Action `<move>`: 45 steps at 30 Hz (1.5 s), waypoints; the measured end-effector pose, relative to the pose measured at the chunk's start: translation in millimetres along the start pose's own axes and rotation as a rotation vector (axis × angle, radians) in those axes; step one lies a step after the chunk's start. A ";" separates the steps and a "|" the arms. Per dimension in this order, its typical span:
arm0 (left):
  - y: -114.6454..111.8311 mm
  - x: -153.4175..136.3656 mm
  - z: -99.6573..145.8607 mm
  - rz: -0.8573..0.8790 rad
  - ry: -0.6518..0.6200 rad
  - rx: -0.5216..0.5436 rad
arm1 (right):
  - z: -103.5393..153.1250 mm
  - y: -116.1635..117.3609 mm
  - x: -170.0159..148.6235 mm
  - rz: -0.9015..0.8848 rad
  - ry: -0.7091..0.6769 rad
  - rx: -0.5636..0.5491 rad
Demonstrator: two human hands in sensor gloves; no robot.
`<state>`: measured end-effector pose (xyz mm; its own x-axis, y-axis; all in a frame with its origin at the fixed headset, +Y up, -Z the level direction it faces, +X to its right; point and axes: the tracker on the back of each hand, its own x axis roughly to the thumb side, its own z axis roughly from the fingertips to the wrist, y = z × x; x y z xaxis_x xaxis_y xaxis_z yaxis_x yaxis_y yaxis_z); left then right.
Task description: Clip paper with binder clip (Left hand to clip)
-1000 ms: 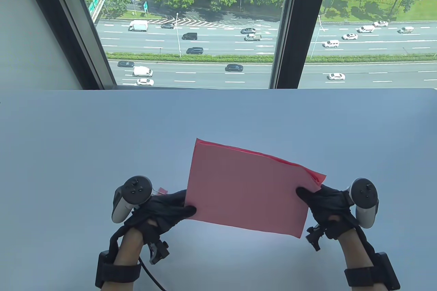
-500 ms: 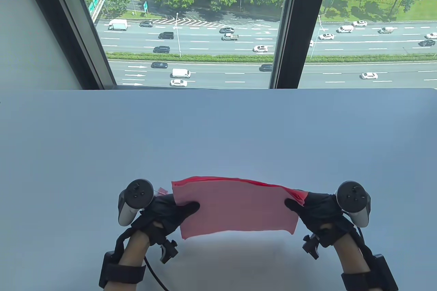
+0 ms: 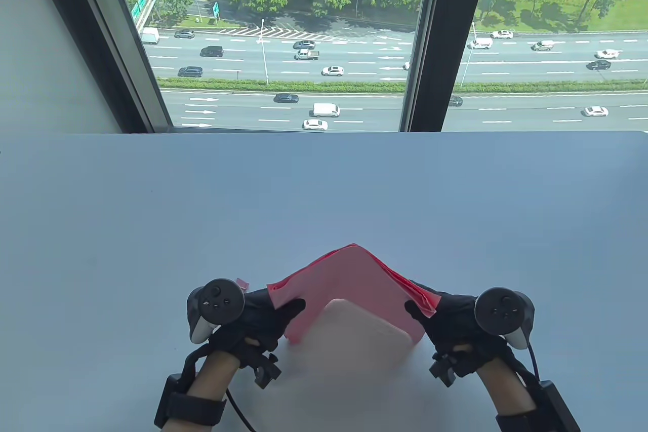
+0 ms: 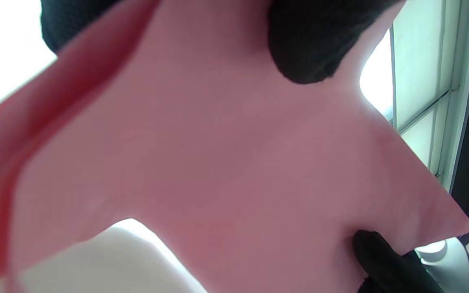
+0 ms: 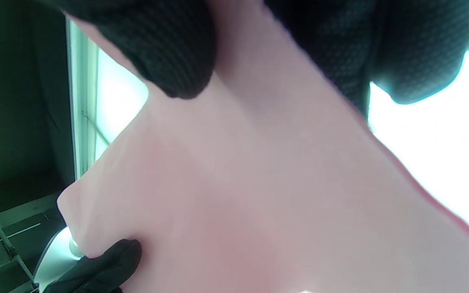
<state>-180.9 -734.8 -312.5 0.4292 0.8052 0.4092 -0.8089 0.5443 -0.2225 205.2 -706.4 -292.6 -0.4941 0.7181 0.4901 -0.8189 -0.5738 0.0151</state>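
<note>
- Table view: both hands come up from the bottom edge with wrists bent inward toward each other. The left hand [image 3: 258,313] pinches the left end of the pink paper [image 3: 354,275], its thumb lying across the near face. The right hand [image 3: 445,313] pinches the right end the same way, thumb on the near face.
- Table view: the paper is a stack of several sheets, held above the white table [image 3: 324,189] and bowed upward into a peaked arch between the two hands, near the table's front edge.
- Table view: a small pink object [image 3: 242,283] peeks out just behind the left hand's tracker [image 3: 215,305]; too little shows to say what it is. The fingers behind the sheets are hidden on both sides.
- Left wrist view: the paper [image 4: 226,162] fills most of the blurred frame. A black gloved fingertip [image 4: 307,44] presses on it from the top, and the other hand's gloved tip [image 4: 381,260] grips the far corner at lower right.
- Right wrist view: the paper [image 5: 259,195] again covers the frame. Gloved fingers [image 5: 165,49] clamp it from the top edge, thumb on one face and fingers on the other; the opposite hand's tip [image 5: 104,264] shows at lower left. The picture is soft and the table is washed out to white.
</note>
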 end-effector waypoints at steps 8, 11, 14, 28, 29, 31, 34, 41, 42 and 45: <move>0.5 10.9 1.4 -0.033 -0.070 0.038 | 0.9 2.2 1.1 0.028 -0.009 -0.036; -7.1 3.3 -1.0 -0.110 0.001 -0.083 | -0.7 11.2 -6.4 0.087 0.036 0.051; -10.8 -1.9 -1.1 -0.044 0.016 -0.072 | -1.0 14.5 -13.5 0.040 0.066 0.080; 12.2 -5.7 -0.6 0.268 0.119 -0.288 | -7.3 -11.8 -35.4 -0.402 0.189 0.248; 12.3 -6.5 -0.6 0.279 0.121 -0.302 | -7.5 -11.6 -37.3 -0.428 0.187 0.251; 12.9 -8.1 -0.8 0.310 0.131 -0.326 | -8.3 -10.9 -41.1 -0.491 0.199 0.280; 11.6 -7.5 -1.0 0.333 0.144 -0.391 | -8.9 -9.3 -45.4 -0.552 0.219 0.337; 6.1 -10.4 -0.9 0.363 0.172 -0.456 | -6.2 -5.3 -54.3 -0.616 0.281 0.383; 7.3 -11.4 -0.6 0.358 0.179 -0.452 | -5.2 -3.3 -56.0 -0.658 0.298 0.397; 8.9 -12.9 -0.3 0.353 0.183 -0.453 | -4.5 0.3 -56.7 -0.660 0.316 0.410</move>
<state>-193.6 -740.3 -320.0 0.2608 0.9610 0.0918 -0.6807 0.2505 -0.6884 231.7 -745.5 -324.4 -0.0593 0.9982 0.0035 -0.8275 -0.0511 0.5591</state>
